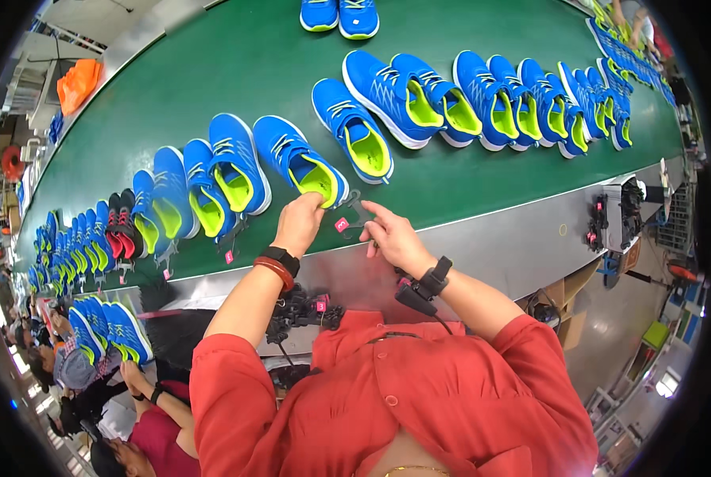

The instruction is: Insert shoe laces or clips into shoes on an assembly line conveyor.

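My left hand is closed at the heel of a blue sports shoe with a lime lining and white sole, its fingertips at the heel opening. Just right of that heel is a small dark plastic shoe hanger with a pink tag. My right hand has its bent fingers around the hanger's right end; the exact contact is hard to make out. Beyond my right hand lies another matching blue shoe, its heel toward me.
The shoes stand on a green belt with a metal edge. More blue shoes line the right, others the left, with a red-and-black pair. Black hangers hang before me. A co-worker's hands hold blue shoes at left.
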A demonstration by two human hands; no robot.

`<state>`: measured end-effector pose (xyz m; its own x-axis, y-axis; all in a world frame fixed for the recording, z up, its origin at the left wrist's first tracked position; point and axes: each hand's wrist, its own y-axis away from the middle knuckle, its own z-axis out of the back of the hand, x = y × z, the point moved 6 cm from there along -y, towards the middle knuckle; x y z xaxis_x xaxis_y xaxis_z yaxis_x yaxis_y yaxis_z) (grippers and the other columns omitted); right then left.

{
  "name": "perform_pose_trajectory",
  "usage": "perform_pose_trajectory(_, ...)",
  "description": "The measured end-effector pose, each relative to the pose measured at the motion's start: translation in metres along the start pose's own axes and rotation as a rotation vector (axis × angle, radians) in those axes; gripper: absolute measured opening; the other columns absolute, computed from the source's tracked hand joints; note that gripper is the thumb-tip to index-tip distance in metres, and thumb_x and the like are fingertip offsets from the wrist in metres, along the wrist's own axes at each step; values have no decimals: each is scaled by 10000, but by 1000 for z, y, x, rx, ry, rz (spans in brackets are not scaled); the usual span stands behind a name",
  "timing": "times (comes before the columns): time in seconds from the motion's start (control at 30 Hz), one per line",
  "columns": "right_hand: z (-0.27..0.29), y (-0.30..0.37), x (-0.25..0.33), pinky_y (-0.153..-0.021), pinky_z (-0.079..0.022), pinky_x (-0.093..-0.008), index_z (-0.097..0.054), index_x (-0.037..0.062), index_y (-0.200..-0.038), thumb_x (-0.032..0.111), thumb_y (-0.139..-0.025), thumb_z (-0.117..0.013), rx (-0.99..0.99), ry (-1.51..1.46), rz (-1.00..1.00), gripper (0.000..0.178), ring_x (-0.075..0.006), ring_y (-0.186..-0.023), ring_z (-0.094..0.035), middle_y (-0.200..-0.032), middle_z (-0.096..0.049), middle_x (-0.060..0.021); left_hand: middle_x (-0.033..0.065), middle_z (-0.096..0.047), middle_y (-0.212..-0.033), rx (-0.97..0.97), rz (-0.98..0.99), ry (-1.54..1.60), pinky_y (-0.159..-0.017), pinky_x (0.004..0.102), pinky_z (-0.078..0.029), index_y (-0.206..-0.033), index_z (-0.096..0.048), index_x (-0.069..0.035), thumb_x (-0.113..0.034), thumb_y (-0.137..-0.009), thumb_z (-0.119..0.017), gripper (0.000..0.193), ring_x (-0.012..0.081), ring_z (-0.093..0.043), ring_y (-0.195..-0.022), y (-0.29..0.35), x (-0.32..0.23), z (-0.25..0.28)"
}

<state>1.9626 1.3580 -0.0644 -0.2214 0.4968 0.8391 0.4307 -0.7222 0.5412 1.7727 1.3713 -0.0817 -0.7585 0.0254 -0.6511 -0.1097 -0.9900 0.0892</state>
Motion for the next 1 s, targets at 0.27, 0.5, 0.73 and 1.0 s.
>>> perform_pose_trajectory(0.27,-16,1,-18,-492,-479,-257,-415,23,-1389,78,-974,-460,21,29,-67,422,-113,-536,-598,-760,-620,-61,156,-653,-896,24,-29,-42,-718,437,-502,-937,-629,-40,-35,-762,-665,180,370,-629,-831,-8,-8,1)
perform_pose_trajectory(0.5,-8,-8,-16,-493,-471,-250,-415,64,-1406,65,-969,-467,-120,-81,-2,440,-100,-515,-576,-710,-595,-43,154,-649,-899,21,-39,-46,-705,435,-504,-927,-620,-37,-28,-760,-665,173,372,-626,-826,-9,-9,4)
perform_pose_trajectory(0.73,-17,-4,-21,-511,-467,-265,-469,42,-1363,82,-960,-493,-8,-19,-47,406,-101,-497,-545,-671,-578,-35,152,-649,-890,21,-34,-72,-700,443,-503,-914,-619,-32,-31,-764,-662,156,372,-625,-824,-10,-9,3)
perform_pose_trajectory(1.0,5,-39,7,-452,-347,-218,-596,74,-1216,214,-950,-567,318,-32,-195,302,-46,-461,-417,-588,-527,28,156,-625,-1065,90,35,-238,-714,450,-520,-1173,-552,-76,-70,-784,-651,401,370,-639,-829,-8,-22,9)
